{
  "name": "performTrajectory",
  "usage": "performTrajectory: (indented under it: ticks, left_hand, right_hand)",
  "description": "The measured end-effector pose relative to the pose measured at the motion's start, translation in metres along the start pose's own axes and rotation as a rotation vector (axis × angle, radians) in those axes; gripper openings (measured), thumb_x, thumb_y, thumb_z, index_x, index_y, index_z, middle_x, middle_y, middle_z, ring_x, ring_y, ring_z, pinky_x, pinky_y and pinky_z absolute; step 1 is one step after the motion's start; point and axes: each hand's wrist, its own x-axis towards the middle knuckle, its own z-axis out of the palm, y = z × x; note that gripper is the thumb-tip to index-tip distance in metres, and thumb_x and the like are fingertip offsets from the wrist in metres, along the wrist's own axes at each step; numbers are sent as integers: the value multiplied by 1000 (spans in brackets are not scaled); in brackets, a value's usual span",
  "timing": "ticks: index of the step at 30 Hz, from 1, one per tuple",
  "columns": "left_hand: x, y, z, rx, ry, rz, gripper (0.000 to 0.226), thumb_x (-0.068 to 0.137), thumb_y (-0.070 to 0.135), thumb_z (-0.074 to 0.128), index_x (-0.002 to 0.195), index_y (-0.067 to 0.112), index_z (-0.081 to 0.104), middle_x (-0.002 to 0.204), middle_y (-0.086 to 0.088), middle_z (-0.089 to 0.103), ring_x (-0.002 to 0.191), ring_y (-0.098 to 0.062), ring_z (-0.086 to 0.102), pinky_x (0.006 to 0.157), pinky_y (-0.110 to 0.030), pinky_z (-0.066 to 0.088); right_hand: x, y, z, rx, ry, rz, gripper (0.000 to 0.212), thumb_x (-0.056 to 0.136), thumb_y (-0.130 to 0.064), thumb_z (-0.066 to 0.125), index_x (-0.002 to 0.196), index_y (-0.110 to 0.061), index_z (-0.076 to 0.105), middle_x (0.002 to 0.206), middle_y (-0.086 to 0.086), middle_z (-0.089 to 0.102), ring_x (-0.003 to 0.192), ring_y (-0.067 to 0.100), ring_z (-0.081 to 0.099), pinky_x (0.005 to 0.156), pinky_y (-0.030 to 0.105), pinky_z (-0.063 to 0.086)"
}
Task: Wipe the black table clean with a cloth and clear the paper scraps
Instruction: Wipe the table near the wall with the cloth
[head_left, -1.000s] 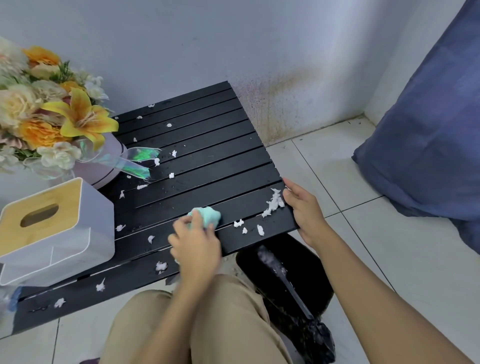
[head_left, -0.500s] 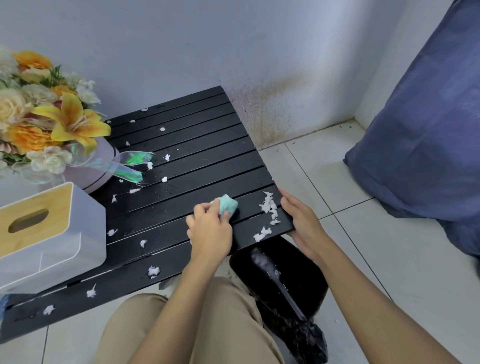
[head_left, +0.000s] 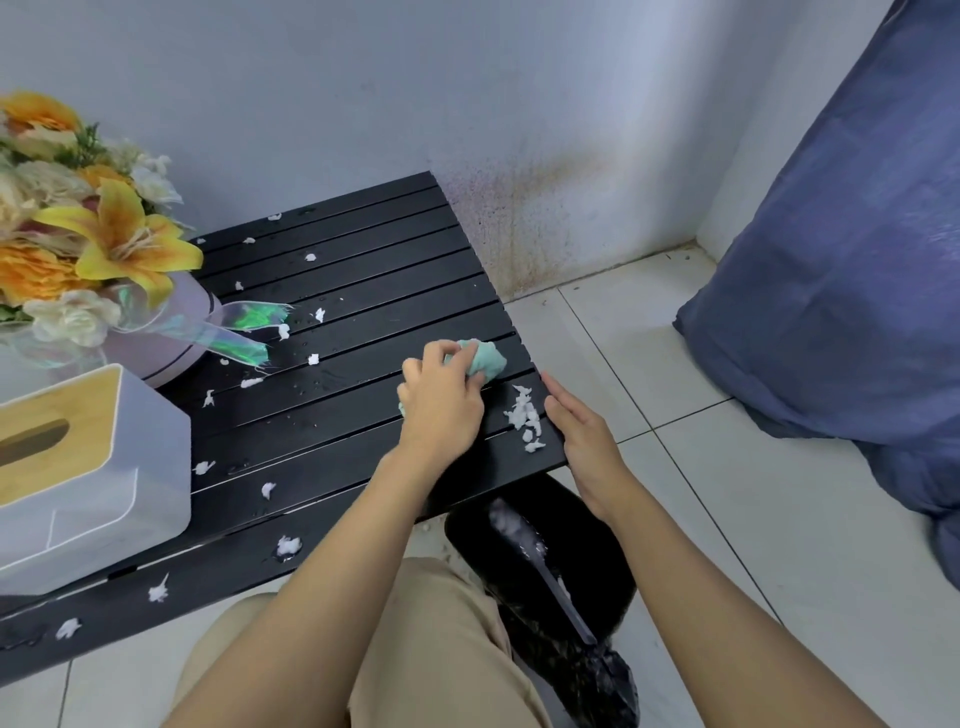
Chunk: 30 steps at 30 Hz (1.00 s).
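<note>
The black slatted table (head_left: 353, 291) carries several white paper scraps, wet in places. My left hand (head_left: 441, 400) grips a bunched teal cloth (head_left: 485, 359) and presses it on the slats near the table's right side. A small heap of scraps (head_left: 524, 418) lies just right of the cloth, by the right edge. With straight fingers, my right hand (head_left: 582, 436) rests flat against that right edge beside the heap. Loose scraps (head_left: 288, 545) also lie along the near slats and toward the back.
A flower arrangement in a pink box (head_left: 93, 260) and a white tissue box with a wooden lid (head_left: 88, 467) stand on the table's left. A black bin lined with a bag (head_left: 545, 561) sits on the floor below the table's right corner. A blue cloth bundle (head_left: 841, 291) fills the right.
My left hand has swept the cloth rightward and farther back across the slats, pushing scraps into a tighter heap by the right edge. My right hand has stayed at that edge.
</note>
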Motion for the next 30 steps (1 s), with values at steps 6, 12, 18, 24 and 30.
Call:
performTrajectory:
  ticks: [6, 12, 18, 24, 30]
  left_hand:
    - [-28, -1, 20, 85, -28, 280, 40, 99, 24, 45, 137, 36, 48, 133, 15, 42, 103, -19, 32, 85, -29, 25]
    - [-28, -14, 1, -250, -203, 163, 28, 98, 24, 49, 122, 23, 62, 122, 14, 49, 113, -20, 37, 95, -28, 24]
    - [-12, -2, 16, 68, 6, 36, 36, 99, 27, 44, 135, 28, 49, 133, 7, 43, 108, -25, 35, 90, -35, 30]
    - [-74, -7, -4, -141, -281, 328, 35, 98, 24, 48, 131, 32, 55, 125, 19, 46, 103, -15, 35, 96, -28, 31]
    - [-15, -20, 1, -67, 10, -44, 34, 98, 28, 47, 132, 27, 53, 130, 10, 46, 111, -25, 37, 91, -31, 26]
  right_hand:
    - [0, -1, 0, -12, -3, -14, 37, 101, -17, 47, 136, -28, 54, 139, -8, 55, 124, 2, 53, 110, 31, 40]
    - [1, 1, -1, -18, 5, -32, 38, 101, -19, 48, 139, -24, 51, 145, -12, 47, 133, 0, 41, 117, 30, 28]
    - [1, -1, 1, -18, -10, -22, 38, 102, -19, 47, 139, -24, 51, 141, -11, 52, 128, -1, 47, 112, 26, 36]
    - [4, 4, -3, -52, -9, -42, 38, 101, -20, 47, 138, -25, 51, 145, -13, 48, 133, -1, 41, 117, 29, 28]
    - [4, 5, -3, -27, -30, -15, 39, 100, -22, 49, 139, -23, 51, 142, -12, 52, 133, 3, 44, 117, 35, 29]
